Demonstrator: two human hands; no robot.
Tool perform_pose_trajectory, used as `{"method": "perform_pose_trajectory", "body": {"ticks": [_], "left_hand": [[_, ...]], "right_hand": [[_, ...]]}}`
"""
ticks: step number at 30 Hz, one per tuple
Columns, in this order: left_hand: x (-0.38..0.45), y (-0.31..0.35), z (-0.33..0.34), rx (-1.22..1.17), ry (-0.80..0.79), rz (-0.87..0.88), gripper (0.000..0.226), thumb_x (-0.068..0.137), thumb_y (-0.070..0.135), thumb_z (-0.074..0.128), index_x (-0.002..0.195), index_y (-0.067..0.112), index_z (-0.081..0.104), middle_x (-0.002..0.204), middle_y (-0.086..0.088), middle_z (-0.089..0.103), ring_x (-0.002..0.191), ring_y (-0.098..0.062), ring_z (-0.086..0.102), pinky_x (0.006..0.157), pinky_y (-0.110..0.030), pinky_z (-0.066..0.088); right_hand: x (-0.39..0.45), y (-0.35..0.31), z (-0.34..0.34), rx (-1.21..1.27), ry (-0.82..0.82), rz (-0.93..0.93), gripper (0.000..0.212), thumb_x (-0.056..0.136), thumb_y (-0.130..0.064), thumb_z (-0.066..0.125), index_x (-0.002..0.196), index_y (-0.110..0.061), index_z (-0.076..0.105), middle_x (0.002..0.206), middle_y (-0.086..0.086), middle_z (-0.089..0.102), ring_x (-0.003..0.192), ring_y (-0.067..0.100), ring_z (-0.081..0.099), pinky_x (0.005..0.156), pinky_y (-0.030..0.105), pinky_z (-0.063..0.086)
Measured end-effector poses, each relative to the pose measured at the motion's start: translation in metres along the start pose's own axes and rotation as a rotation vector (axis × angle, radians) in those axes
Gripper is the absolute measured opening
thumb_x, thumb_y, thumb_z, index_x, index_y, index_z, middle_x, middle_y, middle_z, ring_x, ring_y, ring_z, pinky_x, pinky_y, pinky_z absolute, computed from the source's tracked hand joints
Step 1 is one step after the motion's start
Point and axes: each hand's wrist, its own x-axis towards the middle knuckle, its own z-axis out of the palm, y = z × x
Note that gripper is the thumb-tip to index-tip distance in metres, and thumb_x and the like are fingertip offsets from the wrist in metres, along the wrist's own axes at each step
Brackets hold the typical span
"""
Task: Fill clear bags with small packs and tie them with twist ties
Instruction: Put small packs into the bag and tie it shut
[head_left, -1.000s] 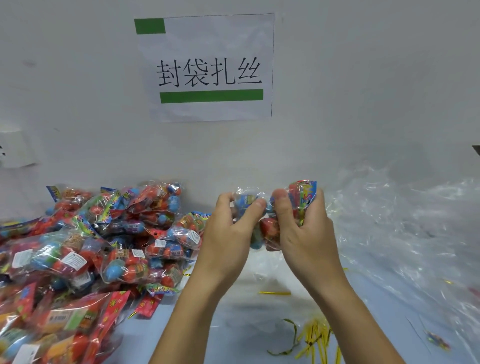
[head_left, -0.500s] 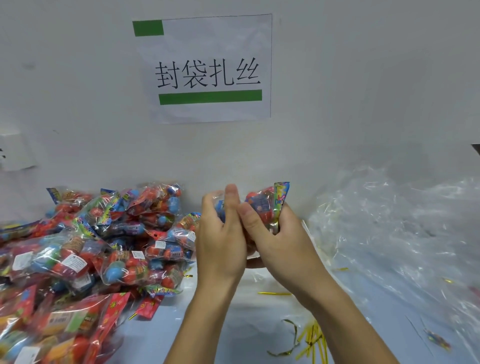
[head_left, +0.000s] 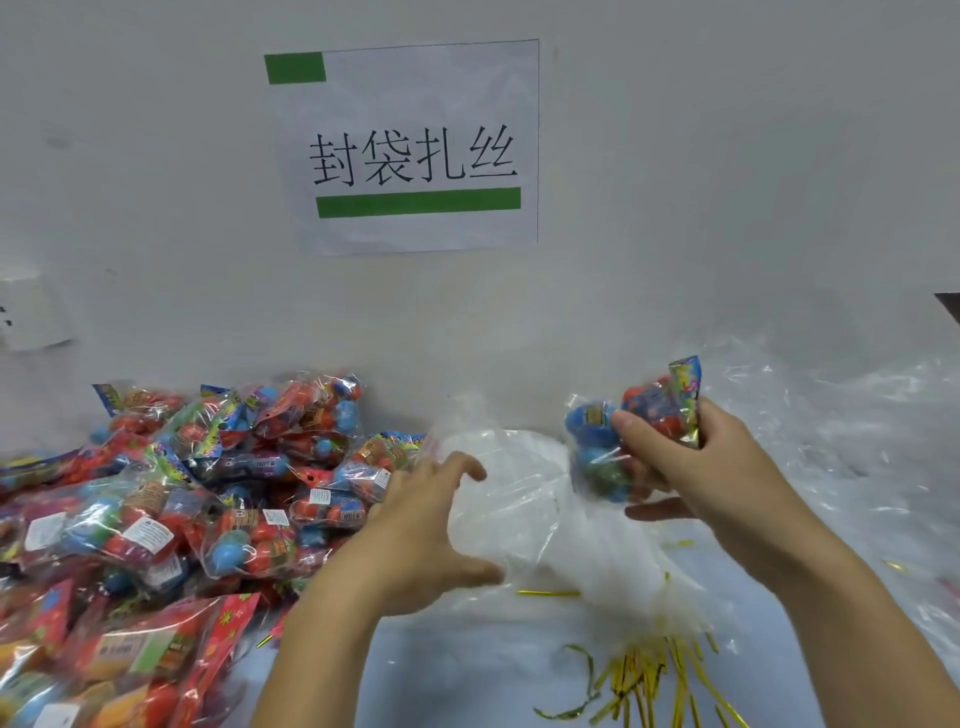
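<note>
On the table (head_left: 467, 675), head view: a pale surface set against a white wall (head_left: 727, 182). Right of centre, raised above the surface: right hand (head_left: 706, 467), thumb and fingers curled round a bunch of small packs (head_left: 623, 441), blue and red items in clear wrap with a bright printed header pointing upward. Centre: one clear bag (head_left: 519, 499), crumpled, lying on the table just below and left of the held packs. At that bag's left side: left hand (head_left: 421, 530), fingers spread and gently bent, thumb apart, holding nothing; whether the fingertips touch the film cannot be told. Left edge, from the wall to the near left corner: a heap of filled bags (head_left: 182, 493) holding similar red and blue packs, several with white labels. Near edge, right of centre: a loose bundle of gold twist ties (head_left: 649, 680), partly under the clear bag's lower end; a single gold tie (head_left: 545, 592) lying flat beside the bag. Right side: a spread of clear plastic bags (head_left: 857, 441). On the wall above: a paper sign (head_left: 410, 145) with green bars and black characters.
</note>
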Motion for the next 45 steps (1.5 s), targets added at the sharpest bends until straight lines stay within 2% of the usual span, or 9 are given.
{"method": "perform_pose_trajectory", "body": {"ticks": [4,10,14,19,27,32,35,39,45], "left_hand": [[0.012,0.003,0.010,0.000,0.382,0.040,0.010,0.093,0.025,0.061,0.093,0.032,0.054,0.100,0.012,0.057,0.096,-0.012,0.054,0.086,-0.040,0.052],[0.013,0.002,0.022,0.171,0.153,-0.027,0.044,0.078,0.043,0.078,0.106,0.038,0.045,0.121,0.015,0.034,0.113,-0.010,0.035,0.089,-0.032,0.047],[0.015,0.004,0.027,0.153,0.442,-0.018,0.004,0.097,0.022,0.055,0.100,0.024,0.054,0.112,0.007,0.056,0.095,-0.014,0.055,0.079,-0.037,0.052],[0.017,0.013,0.022,-0.011,0.698,0.096,0.011,0.098,0.026,0.055,0.089,0.021,0.057,0.079,0.006,0.062,0.066,-0.014,0.060,0.059,-0.037,0.051],[0.013,0.024,0.023,0.009,0.615,0.270,0.007,0.099,0.030,0.052,0.093,0.027,0.053,0.085,0.008,0.062,0.079,-0.019,0.063,0.066,-0.044,0.051],[0.012,0.029,0.026,0.062,0.532,0.313,0.008,0.101,0.028,0.047,0.095,0.022,0.048,0.088,0.005,0.059,0.085,-0.023,0.059,0.070,-0.044,0.048],[0.011,0.034,0.026,0.040,0.454,0.384,0.005,0.101,0.026,0.047,0.097,0.024,0.049,0.100,0.010,0.053,0.086,-0.020,0.055,0.070,-0.044,0.050],[0.014,0.038,0.030,-0.041,0.417,0.392,0.008,0.100,0.028,0.054,0.100,0.035,0.051,0.124,0.014,0.029,0.117,-0.012,0.046,0.079,-0.036,0.056],[0.014,0.041,0.029,-0.003,0.452,0.452,0.004,0.099,0.029,0.057,0.100,0.032,0.060,0.107,0.018,0.043,0.105,-0.004,0.037,0.078,-0.013,0.036]], "right_hand": [[-0.006,-0.005,-0.012,-0.174,-0.246,0.046,0.032,0.078,-0.040,0.084,0.103,-0.027,0.069,0.090,0.002,0.078,0.079,0.023,0.077,0.060,0.040,0.063],[-0.011,-0.011,-0.002,-0.247,-0.378,0.085,0.032,0.081,-0.037,0.083,0.105,-0.023,0.067,0.092,-0.001,0.077,0.082,0.021,0.076,0.059,0.037,0.062],[-0.014,-0.013,0.000,-0.292,-0.430,0.143,0.015,0.082,-0.035,0.080,0.092,-0.032,0.070,0.084,-0.002,0.076,0.079,0.027,0.075,0.052,0.028,0.056],[-0.014,-0.014,0.012,-0.250,-0.461,0.182,0.008,0.083,-0.038,0.078,0.083,-0.036,0.070,0.071,-0.005,0.073,0.058,0.015,0.068,0.049,0.023,0.052],[-0.005,-0.003,0.029,-0.066,0.046,0.127,0.016,0.082,-0.031,0.078,0.094,-0.023,0.069,0.072,0.006,0.074,0.048,0.018,0.064,0.046,0.022,0.050],[-0.006,0.003,0.029,-0.200,-0.138,0.191,0.015,0.084,-0.035,0.076,0.090,-0.025,0.066,0.076,0.009,0.075,0.051,0.019,0.067,0.046,0.022,0.051],[-0.002,0.012,0.034,-0.188,0.017,0.181,0.013,0.083,-0.029,0.077,0.089,-0.021,0.068,0.079,0.009,0.073,0.048,0.016,0.066,0.045,0.025,0.052],[0.003,0.021,0.046,0.077,0.428,0.061,0.010,0.086,-0.023,0.073,0.093,-0.021,0.065,0.085,0.003,0.072,0.060,0.012,0.071,0.047,0.028,0.056],[0.002,0.036,0.078,0.608,0.431,0.172,0.027,0.096,-0.026,0.068,0.104,-0.001,0.067,0.097,0.016,0.076,0.088,0.029,0.075,0.072,0.039,0.062]]}}
